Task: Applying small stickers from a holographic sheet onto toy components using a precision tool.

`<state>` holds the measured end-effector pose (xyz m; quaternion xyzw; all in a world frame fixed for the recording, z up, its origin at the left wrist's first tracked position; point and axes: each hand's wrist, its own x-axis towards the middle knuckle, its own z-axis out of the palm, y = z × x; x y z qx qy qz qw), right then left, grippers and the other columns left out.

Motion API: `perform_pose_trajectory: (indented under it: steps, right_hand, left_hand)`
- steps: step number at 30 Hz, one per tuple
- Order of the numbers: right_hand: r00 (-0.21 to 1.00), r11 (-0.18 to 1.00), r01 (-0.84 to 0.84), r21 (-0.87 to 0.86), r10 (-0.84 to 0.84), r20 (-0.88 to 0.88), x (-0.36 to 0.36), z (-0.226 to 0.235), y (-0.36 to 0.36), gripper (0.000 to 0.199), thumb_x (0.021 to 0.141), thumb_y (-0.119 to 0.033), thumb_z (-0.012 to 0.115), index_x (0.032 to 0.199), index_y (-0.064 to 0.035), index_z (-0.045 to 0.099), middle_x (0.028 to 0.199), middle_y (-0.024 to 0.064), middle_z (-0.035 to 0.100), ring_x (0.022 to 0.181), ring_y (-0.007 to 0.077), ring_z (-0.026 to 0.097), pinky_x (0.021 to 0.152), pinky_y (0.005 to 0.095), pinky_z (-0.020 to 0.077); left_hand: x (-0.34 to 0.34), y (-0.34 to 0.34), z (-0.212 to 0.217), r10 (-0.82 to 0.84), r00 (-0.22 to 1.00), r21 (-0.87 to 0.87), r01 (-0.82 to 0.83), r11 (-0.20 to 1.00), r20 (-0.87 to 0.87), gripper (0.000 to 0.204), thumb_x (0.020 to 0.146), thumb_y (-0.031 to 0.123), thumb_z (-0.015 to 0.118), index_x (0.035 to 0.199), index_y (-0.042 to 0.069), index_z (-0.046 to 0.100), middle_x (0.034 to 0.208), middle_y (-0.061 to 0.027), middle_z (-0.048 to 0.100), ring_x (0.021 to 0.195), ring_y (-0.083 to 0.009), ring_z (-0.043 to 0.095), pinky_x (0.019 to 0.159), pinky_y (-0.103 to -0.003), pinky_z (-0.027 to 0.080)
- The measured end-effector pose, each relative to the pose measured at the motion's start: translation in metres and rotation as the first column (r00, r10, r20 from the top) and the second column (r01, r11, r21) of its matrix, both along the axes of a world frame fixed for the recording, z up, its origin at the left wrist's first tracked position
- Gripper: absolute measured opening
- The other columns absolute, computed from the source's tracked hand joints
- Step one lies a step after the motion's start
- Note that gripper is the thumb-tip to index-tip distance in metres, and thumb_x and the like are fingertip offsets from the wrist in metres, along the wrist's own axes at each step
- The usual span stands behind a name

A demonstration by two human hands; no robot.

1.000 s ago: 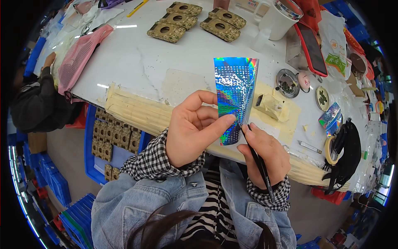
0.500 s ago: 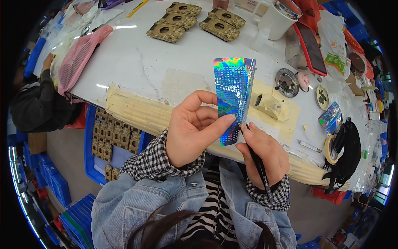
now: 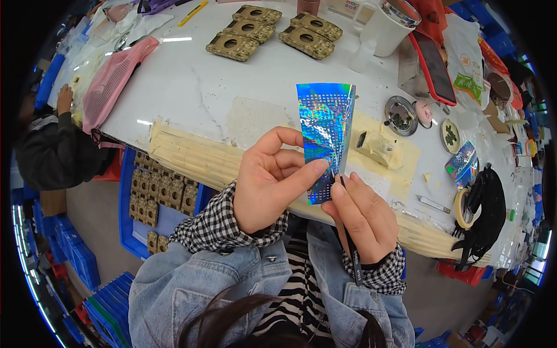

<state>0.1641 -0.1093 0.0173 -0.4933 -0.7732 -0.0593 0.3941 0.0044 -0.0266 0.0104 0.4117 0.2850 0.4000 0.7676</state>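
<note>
My left hand (image 3: 274, 180) pinches a shiny blue holographic sticker sheet (image 3: 325, 124) between thumb and fingers, holding it upright above the table's near edge. The sheet bears rows of small marks and is bent along its right side. In my right hand (image 3: 366, 219) are black tweezers (image 3: 354, 261), gripped like a pen. Their tips meet the sheet close to my left thumb; whether they hold a sticker is too small to tell. Just beyond the right hand, a small tape-covered block (image 3: 380, 149) sits on a yellowish taped patch.
Several camouflage-patterned model tank hulls (image 3: 248, 29) stand at the back. More lie in a blue crate (image 3: 125, 214) below left. To the right are a white mug (image 3: 386, 32), a red-cased phone (image 3: 432, 66), a round metal dish (image 3: 400, 116) and a tape roll (image 3: 464, 209). Another person (image 3: 52, 145) sits left.
My right hand has shifted slightly left and turned, so the tweezers stand steeper against the sheet. The sheet has tilted a little and its reflections differ. My left hand keeps its hold.
</note>
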Motion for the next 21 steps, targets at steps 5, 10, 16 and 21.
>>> perform_pose_trajectory:
  steps: [5, 10, 16, 21]
  right_hand:
    - [1.000, 1.000, -0.010, -0.011, 0.010, 0.017, 0.0002, -0.0010, -0.0020, 0.038, 0.074, -0.009, 0.078, 0.109, -0.0002, 0.067, 0.101, 0.0168, 0.064, 0.092, 0.0296, 0.067, 0.081, 0.0408, 0.0577]
    - [1.000, 0.999, -0.029, -0.019, 0.029, 0.003, 0.0008, -0.0014, -0.0022, 0.039, 0.073, -0.009, 0.078, 0.109, -0.0014, 0.068, 0.101, 0.0162, 0.063, 0.093, 0.0306, 0.067, 0.082, 0.0425, 0.0572]
    - [0.998, 0.998, -0.046, -0.047, 0.044, -0.043, 0.0019, -0.0017, -0.0033, 0.041, 0.071, -0.007, 0.079, 0.110, -0.0018, 0.068, 0.103, 0.0172, 0.063, 0.095, 0.0313, 0.066, 0.084, 0.0438, 0.0560]
    - [0.995, 0.996, -0.052, -0.076, 0.046, -0.083, 0.0042, -0.0015, -0.0056, 0.042, 0.070, -0.006, 0.079, 0.110, -0.0014, 0.067, 0.103, 0.0175, 0.063, 0.098, 0.0314, 0.065, 0.087, 0.0444, 0.0549]
  left_hand:
    - [0.0007, -0.0003, 0.0018, -0.004, 1.000, -0.009, 0.004, 1.000, 0.016, 0.028, 0.088, -0.004, 0.061, 0.111, -0.002, 0.047, 0.097, -0.0137, 0.069, 0.088, -0.0131, 0.067, 0.078, -0.024, 0.055]
    - [0.0006, -0.0006, 0.0010, -0.008, 1.000, -0.005, 0.008, 1.000, 0.017, 0.027, 0.088, -0.004, 0.061, 0.111, -0.001, 0.047, 0.098, -0.0138, 0.069, 0.088, -0.0131, 0.067, 0.078, -0.025, 0.055]
    - [0.0000, -0.0001, 0.0010, -0.015, 0.999, -0.017, 0.015, 1.000, 0.030, 0.028, 0.088, -0.004, 0.061, 0.111, -0.001, 0.047, 0.097, -0.0136, 0.070, 0.088, -0.0129, 0.067, 0.079, -0.024, 0.054]
    - [0.0002, 0.0004, 0.0005, 0.003, 1.000, -0.023, -0.002, 1.000, 0.022, 0.028, 0.088, -0.004, 0.061, 0.112, -0.001, 0.046, 0.096, -0.0133, 0.070, 0.088, -0.0127, 0.067, 0.078, -0.024, 0.054]
